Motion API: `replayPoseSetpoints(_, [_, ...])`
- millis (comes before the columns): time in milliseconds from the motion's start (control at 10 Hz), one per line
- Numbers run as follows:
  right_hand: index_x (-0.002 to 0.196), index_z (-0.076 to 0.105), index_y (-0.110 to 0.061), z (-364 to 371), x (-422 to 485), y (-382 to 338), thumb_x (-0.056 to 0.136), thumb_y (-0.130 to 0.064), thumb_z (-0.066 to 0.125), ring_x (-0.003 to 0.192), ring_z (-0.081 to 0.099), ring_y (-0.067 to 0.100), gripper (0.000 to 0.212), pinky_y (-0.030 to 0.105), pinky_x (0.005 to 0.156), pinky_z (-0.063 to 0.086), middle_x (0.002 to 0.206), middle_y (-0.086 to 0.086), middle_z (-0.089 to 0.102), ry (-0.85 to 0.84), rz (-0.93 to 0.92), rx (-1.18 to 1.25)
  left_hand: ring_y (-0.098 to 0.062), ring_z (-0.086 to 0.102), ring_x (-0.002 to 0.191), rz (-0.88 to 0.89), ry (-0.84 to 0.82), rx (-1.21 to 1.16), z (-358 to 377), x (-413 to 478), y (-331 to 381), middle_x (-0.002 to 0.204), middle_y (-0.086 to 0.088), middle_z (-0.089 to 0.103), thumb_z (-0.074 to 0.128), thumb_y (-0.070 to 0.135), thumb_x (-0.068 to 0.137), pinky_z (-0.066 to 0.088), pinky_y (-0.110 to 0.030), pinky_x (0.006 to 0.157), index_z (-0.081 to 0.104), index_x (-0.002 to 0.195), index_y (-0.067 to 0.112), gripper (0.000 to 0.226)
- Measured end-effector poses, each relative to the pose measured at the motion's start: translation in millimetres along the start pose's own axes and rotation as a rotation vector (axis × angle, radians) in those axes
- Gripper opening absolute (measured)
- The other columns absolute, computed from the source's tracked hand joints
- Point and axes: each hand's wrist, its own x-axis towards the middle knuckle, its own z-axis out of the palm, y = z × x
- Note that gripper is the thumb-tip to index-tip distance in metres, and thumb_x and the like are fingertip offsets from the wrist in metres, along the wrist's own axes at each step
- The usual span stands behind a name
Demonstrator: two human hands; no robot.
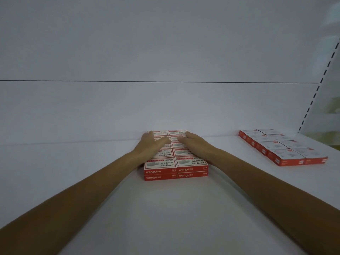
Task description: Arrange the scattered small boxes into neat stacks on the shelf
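Pressing red-and-white cardboard boxes (pixel 191 163) with left hand (pixel 149 145) and right hand (pixel 196 143), fingers straight. Likely stiff, dense; grip outer sides.

Centre block of small boxes (pixel 176 166): red sides, white printed tops, two columns wide, two layers high, edges flush, running back to the rear wall of the white shelf (pixel 165 208). My left hand (pixel 149 146) and right hand (pixel 195 144) lie flat on top. Second block (pixel 283 148), same boxes, two columns, sits well apart at right, skewed.
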Motion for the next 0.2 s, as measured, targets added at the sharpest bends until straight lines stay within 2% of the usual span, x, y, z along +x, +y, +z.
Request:
replayPoseSetpoints(100, [0.126,0.045,-0.012,-1.8,-3.5,-2.8,0.092,-0.045,0.045,0.101,0.065,0.023,0.048,0.042,0.094,0.051,0.12,0.008,0.061,-0.019,0.018,0.044,-0.014,0.065,0.081,0.032,-0.055,0.18,-3.8,-2.4,3.1,0.101,-0.002,0.063,0.059,0.051,0.071,0.053,-0.027,0.069,0.055,0.096,0.03,0.033])
replayPoseSetpoints(200, [0.119,0.052,-0.01,-6.4,-6.5,-4.3,0.093,-0.042,0.047,0.095,0.068,0.024,0.041,0.043,0.093,0.052,0.111,0.009,0.067,-0.048,0.001,0.092,-0.023,0.063,0.095,0.005,-0.046,0.392,-7.8,-2.0,11.3,0.114,-0.008,0.059,0.049,0.072,0.051,0.053,-0.038,0.084,0.048,0.118,0.023,0.084])
